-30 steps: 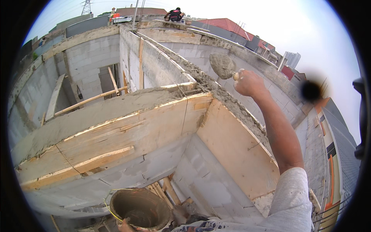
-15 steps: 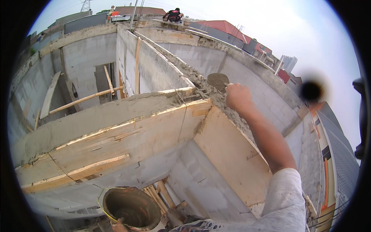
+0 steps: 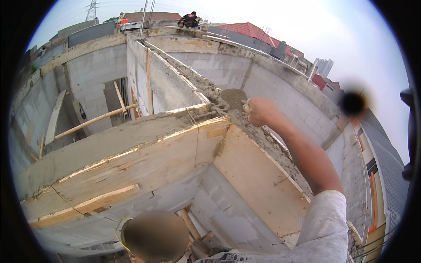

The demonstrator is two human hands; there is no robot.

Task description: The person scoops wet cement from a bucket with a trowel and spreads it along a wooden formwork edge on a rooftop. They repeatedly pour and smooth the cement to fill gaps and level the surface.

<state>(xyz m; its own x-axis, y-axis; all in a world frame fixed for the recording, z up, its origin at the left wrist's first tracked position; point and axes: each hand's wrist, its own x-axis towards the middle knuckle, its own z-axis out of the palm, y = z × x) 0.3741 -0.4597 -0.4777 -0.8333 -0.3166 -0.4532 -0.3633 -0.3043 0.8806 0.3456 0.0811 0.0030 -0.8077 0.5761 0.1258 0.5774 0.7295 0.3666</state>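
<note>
My right hand is closed on the handle of a trowel, whose mortar-coated blade lies at the rough wet mortar along the top of a plywood-boarded beam, by the corner where two beams meet. The plywood formwork is edged with mortar. At the lower edge, my left hand shows only in part, closed on a bucket, which appears as a blurred dark oval with a yellow handle.
Smoother concrete tops the left beam. Below are block walls, bamboo poles and planks. A co-worker crouches on the far wall top, near upright rods. Neighbouring roofs surround the site.
My right hand and the trowel have moved down and left onto the mortar from their raised position. The view has shifted slightly; my left hand stays with the bucket.
</note>
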